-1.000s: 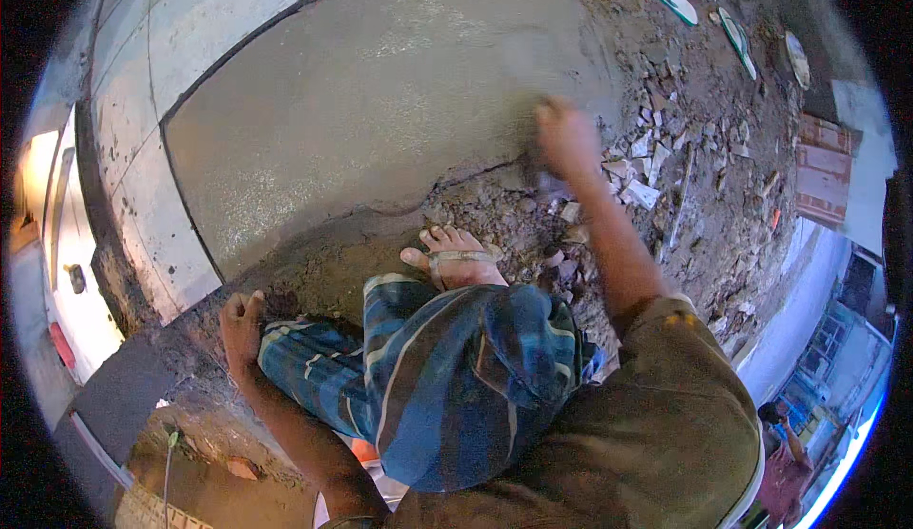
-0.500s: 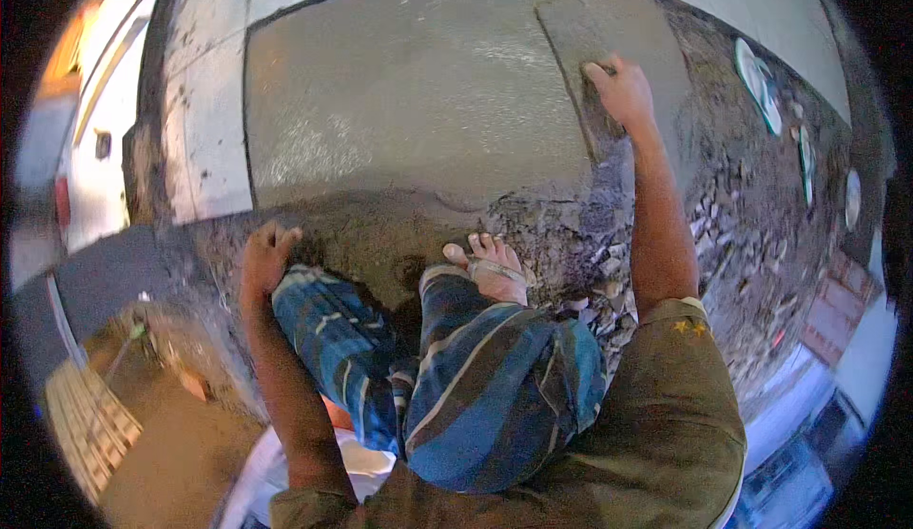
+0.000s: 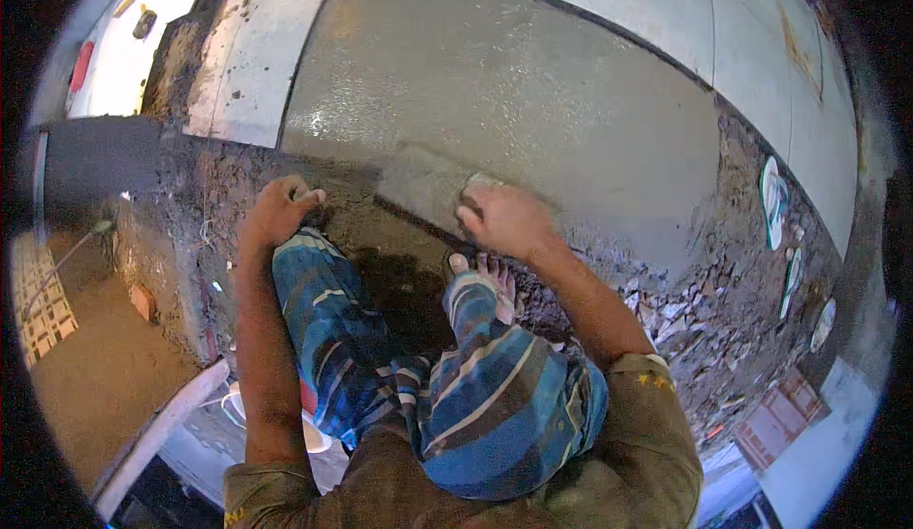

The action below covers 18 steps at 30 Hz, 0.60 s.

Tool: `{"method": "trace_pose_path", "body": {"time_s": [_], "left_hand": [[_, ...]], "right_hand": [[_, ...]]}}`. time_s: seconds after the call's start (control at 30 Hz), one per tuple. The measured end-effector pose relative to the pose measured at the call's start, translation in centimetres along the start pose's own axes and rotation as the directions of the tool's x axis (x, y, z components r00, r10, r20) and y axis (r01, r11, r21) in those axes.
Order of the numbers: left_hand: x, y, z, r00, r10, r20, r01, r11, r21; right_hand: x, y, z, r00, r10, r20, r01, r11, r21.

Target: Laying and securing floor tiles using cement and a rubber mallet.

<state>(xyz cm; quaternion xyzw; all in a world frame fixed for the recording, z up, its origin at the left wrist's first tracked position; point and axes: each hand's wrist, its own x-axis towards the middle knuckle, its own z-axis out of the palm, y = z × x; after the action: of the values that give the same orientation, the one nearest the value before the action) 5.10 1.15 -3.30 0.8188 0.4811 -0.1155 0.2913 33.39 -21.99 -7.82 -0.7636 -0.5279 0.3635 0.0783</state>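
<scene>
A rectangular hand float (image 3: 418, 182) lies at the near edge of a slab of wet grey concrete (image 3: 590, 101). My right hand (image 3: 514, 223) is closed round its handle, with the blade reaching out to the left of my fingers. Shiny wet patches show on the slab's smoothed surface. My left hand (image 3: 283, 210) is by my left knee, just short of the slab's near left corner. Its fingers are curled in, and nothing shows in them. My bare right foot (image 3: 495, 282) stands just below the float.
Pale hardened paving (image 3: 257, 63) borders the slab on the left and far sides. Rubble (image 3: 685, 320) covers the ground to the right. Beyond it lie a flip-flop (image 3: 773, 204) and stacked reddish bricks (image 3: 775, 420). Brown sand (image 3: 143, 377) lies at lower left.
My right hand has brought the float from the slab's far right to its near edge, sweeping left and toward me. The view has turned; my left hand stays near my knee.
</scene>
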Motion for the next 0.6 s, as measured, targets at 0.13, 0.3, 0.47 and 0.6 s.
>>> {"method": "trace_pose_path", "body": {"time_s": [0.13, 0.3, 0.47, 0.6], "left_hand": [[-1.3, -1.1, -0.8, 0.997, -0.072, 0.016, 0.073, 0.996, -0.051], [-1.4, -1.9, -0.9, 0.997, -0.072, -0.034, 0.069, 0.996, -0.058], [-2.1, -4.3, -0.5, 0.997, -0.032, -0.071, 0.024, 0.994, -0.106], [-2.1, -4.3, -0.3, 0.998, -0.022, -0.064, 0.016, 0.995, -0.102]], "right_hand": [[4.6, 2.7, -5.3, 0.941, 0.120, -0.316, -0.127, 0.992, -0.002], [13.2, 10.3, -12.1, 0.907, 0.089, -0.411, -0.116, 0.992, -0.041], [13.8, 7.4, -9.9, 0.928, 0.099, -0.360, -0.132, 0.989, -0.068], [6.3, 3.8, -4.6, 0.978, 0.018, -0.206, -0.028, 0.999, -0.046]]}}
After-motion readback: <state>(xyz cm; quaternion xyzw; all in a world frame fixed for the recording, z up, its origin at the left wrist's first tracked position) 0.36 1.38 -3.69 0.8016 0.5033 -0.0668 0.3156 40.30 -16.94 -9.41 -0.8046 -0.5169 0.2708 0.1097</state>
